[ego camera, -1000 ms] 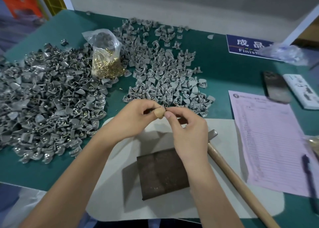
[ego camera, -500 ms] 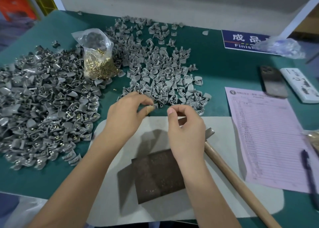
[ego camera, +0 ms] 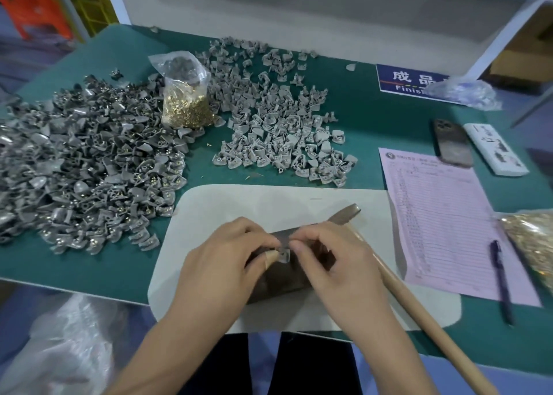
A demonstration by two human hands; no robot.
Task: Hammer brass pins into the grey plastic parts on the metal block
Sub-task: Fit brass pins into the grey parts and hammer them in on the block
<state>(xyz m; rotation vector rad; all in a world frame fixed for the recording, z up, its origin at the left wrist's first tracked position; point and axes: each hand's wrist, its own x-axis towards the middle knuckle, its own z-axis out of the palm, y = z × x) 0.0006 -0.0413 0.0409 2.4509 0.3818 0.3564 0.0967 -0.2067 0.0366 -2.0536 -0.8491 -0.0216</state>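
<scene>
A dark metal block [ego camera: 279, 276] lies on a white mat [ego camera: 227, 203] at the table's near edge. Both my hands are over it. My left hand [ego camera: 221, 263] pinches a small grey plastic part [ego camera: 283, 255] against the block's top, its taped thumb at the part's left side. My right hand [ego camera: 335, 263] pinches at the same part from the right; whether a brass pin is in its fingertips is too small to tell. A hammer [ego camera: 419, 314] with a wooden handle lies just right of the block, its head [ego camera: 344, 213] behind my right hand.
A big heap of grey parts with brass pins [ego camera: 80, 170] fills the left. A looser pile of grey parts [ego camera: 278, 125] lies behind the mat. A plastic bag of brass pins [ego camera: 187, 101] stands between them. A pink form [ego camera: 443, 218], pen [ego camera: 501, 278], phone [ego camera: 452, 146] lie right.
Both hands came down and toward me from the rear edge of the mat onto the metal block, bringing the grey part with them. The camera view tilted down.
</scene>
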